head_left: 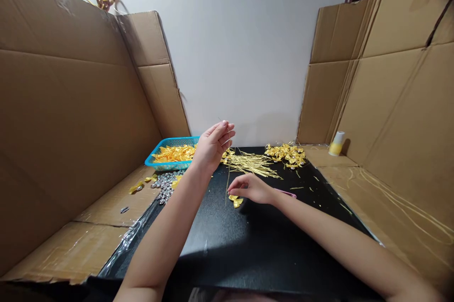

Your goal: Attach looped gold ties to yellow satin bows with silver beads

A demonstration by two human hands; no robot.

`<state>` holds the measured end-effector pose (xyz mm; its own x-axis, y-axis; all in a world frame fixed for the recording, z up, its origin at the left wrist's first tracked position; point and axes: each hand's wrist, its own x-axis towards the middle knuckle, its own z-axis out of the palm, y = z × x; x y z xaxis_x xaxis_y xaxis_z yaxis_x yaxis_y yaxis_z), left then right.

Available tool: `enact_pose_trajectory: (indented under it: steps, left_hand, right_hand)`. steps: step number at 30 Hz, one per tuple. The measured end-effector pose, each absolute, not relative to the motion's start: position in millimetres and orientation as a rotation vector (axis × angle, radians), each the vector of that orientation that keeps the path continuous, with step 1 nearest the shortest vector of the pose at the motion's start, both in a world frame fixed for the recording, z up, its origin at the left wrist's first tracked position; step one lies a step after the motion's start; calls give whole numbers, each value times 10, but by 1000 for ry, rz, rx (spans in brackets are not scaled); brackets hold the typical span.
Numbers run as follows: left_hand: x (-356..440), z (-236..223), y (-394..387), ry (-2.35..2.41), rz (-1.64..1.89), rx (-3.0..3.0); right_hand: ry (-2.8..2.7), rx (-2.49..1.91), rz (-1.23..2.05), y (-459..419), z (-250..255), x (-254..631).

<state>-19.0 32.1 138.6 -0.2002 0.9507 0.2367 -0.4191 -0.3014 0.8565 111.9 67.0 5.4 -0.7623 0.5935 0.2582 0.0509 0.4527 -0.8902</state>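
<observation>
My left hand (213, 143) is raised above the black mat (248, 245), fingers pinched on a thin needle whose tip sticks up above them; a gold thread (227, 176) hangs down from it. My right hand (251, 187) rests low on the mat, fingertips curled and pressing a small yellow ribbon bow (235, 201). A pink-handled tool (288, 193) lies just behind my right wrist. Loose gold threads (250, 162) lie beyond both hands.
A blue basket (163, 147) with yellow ribbon pieces stands at the back left, with silver beads (165, 185) in front of it. Finished yellow bows (286, 153) are piled at the back right. A yellow thread spool (336, 144) stands by the right cardboard wall (397, 103).
</observation>
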Motion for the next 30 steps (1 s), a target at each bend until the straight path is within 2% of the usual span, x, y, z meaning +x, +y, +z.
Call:
enact_pose_trajectory:
  steps: [6,12,14,22,30]
  left_hand:
    - [-180,1419,283,771,1706,925]
    - [-181,1417,299,767,1698,949]
    - [-264,1456,323,767,1753,895]
    - [-937,1694,337,500,2178,659]
    - [-1252,1688,368,490,2297,523]
  right_hand:
    - [-2032,-607,1146,566,-4,1083]
    - [-1948,-372,1665,438,115,1015]
    - [-1953,-382,1718,475,237,1091]
    - [-2251,-558,1404,700,973,1892]
    - [-2317,-635,1132,728,1315,2358]
